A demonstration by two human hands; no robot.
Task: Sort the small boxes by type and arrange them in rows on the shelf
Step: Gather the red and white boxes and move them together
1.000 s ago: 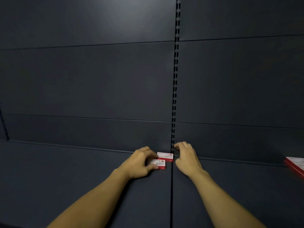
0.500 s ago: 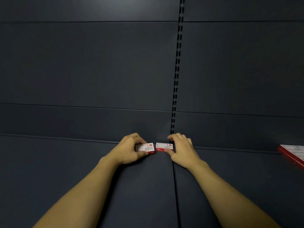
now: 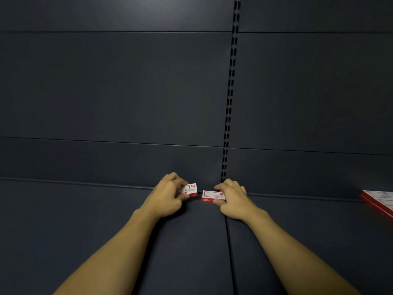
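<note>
Two small red-and-white boxes lie side by side on the dark shelf (image 3: pixel 85 220), close to the back panel. My left hand (image 3: pixel 167 198) grips the left small box (image 3: pixel 190 190) between thumb and fingers. My right hand (image 3: pixel 232 199) holds the right small box (image 3: pixel 211 196) the same way, thumb on its front edge. A narrow gap separates the two boxes. The right box sits slightly nearer to me than the left one.
A larger flat red-and-white box (image 3: pixel 379 201) lies at the right edge of the shelf, partly cut off. A slotted upright (image 3: pixel 230 92) runs up the back panel. A seam (image 3: pixel 229 252) divides the shelf into two boards.
The two boxes were stacked front to back a second ago. They now lie side by side; the left hand's box slid left and the right hand closed round the other.
</note>
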